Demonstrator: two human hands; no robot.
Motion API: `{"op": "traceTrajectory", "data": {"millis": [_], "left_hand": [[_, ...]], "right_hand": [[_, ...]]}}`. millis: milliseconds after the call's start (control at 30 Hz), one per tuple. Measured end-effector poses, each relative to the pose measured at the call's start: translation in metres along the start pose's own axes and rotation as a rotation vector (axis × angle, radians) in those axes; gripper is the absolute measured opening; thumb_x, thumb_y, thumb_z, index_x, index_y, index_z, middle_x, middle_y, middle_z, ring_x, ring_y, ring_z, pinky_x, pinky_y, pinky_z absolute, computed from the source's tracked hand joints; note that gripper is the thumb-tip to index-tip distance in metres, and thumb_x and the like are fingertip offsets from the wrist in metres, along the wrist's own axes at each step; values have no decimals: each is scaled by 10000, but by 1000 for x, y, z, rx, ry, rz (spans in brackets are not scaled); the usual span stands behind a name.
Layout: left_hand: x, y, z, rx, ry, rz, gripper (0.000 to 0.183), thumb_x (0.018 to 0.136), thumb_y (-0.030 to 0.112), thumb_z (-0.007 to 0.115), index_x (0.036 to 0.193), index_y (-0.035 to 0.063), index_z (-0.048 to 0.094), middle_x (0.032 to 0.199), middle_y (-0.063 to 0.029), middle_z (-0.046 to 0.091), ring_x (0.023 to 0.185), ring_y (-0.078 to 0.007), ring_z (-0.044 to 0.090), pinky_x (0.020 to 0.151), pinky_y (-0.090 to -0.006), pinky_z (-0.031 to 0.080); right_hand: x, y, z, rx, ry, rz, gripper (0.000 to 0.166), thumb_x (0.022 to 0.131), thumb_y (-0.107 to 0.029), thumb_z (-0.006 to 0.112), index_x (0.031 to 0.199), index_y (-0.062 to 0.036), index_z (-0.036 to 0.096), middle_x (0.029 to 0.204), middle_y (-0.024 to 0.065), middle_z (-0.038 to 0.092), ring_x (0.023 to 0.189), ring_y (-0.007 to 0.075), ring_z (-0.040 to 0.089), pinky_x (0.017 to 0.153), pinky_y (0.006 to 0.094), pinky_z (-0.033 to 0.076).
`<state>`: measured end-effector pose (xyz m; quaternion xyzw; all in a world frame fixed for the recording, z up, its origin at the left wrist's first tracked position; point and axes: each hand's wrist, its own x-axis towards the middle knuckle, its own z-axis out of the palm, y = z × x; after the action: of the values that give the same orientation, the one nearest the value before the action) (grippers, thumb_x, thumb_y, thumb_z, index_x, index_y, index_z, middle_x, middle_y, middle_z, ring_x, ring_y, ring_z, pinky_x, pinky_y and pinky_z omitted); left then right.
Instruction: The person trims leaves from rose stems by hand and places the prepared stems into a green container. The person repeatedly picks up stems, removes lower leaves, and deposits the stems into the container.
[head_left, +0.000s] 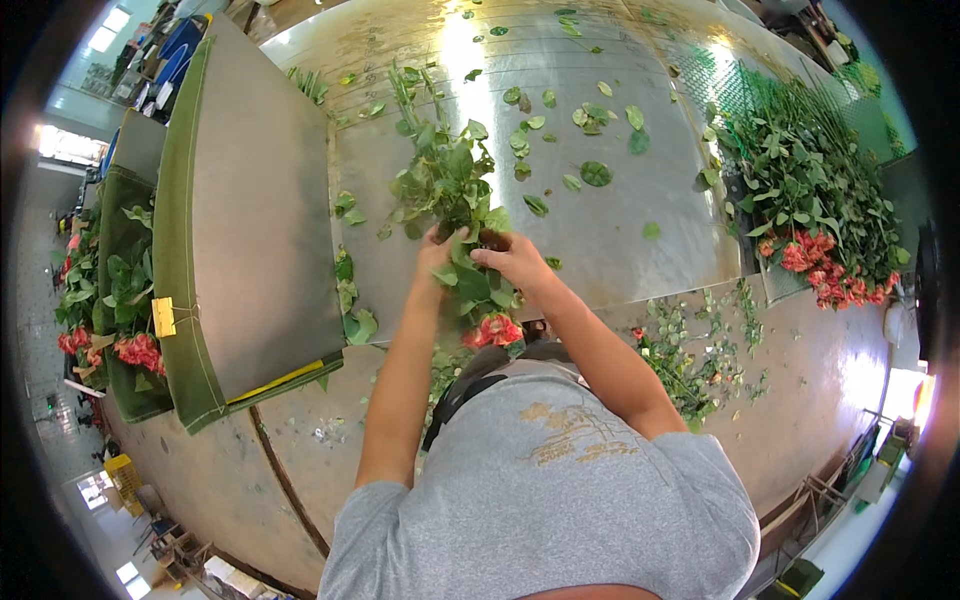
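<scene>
A bunch of leafy rose stems (446, 172) lies over the metal-topped table in front of me, its cut ends pointing away. Its red-pink blooms (495, 330) hang towards my waist, past the table's near edge. My left hand (441, 251) is closed around the stems from the left side. My right hand (510, 259) grips the same bunch from the right, thumb pointing inward among the leaves. Foliage hides most of the fingers on both hands. Loose green leaves (596, 174) are scattered over the metal tabletop (622, 247) to the right of the bunch.
To the right, a large pile of roses (810, 165) rests by green netting (720, 82). An upright panel with green fabric edging (262, 202) stands on the left, more roses (139, 352) beyond it. Leaf trimmings (690, 352) litter the floor (810, 405).
</scene>
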<state>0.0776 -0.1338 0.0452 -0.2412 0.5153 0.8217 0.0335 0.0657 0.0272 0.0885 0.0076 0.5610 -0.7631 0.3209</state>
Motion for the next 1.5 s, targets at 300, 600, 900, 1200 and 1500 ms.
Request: {"op": "traceTrajectory", "data": {"millis": [300,600,900,1200,1500], "left_hand": [[22,5,-40,-135,-73,-78,307,793,-11,574,1097,-19,533,940,-108,634,771,-205,640,652,-335,552],[12,-7,-37,371,134,244,728,749,304,751,1289,-61,426,1267,-225,490,1118,-283,512,917,-353,423],[28,-41,-33,371,131,353,633,760,241,747,1250,-45,465,1206,-173,537,1063,-236,533,895,-342,426],[25,-11,-42,105,74,-61,660,803,315,711,1307,-3,427,1163,-122,563,1012,-201,559,779,-314,473],[36,-58,-61,191,124,260,507,877,294,607,1268,-4,484,1179,-153,579,1050,-240,555,863,-337,442]], "right_hand": [[6,-11,-12,202,184,32,221,847,-110,612,1028,16,615,893,73,647,750,138,614,682,281,512],[8,52,14,-689,590,-365,214,814,-187,607,899,9,587,757,230,577,657,362,550,623,380,445],[18,70,29,-793,502,-279,386,871,-315,568,1073,13,566,945,267,605,914,427,575,767,441,462],[27,59,29,-249,388,-109,369,862,-229,619,1098,51,579,942,134,640,817,192,591,744,303,473],[29,56,49,-439,421,-113,308,875,-193,580,1068,47,578,905,126,636,797,162,570,725,303,451]]}}
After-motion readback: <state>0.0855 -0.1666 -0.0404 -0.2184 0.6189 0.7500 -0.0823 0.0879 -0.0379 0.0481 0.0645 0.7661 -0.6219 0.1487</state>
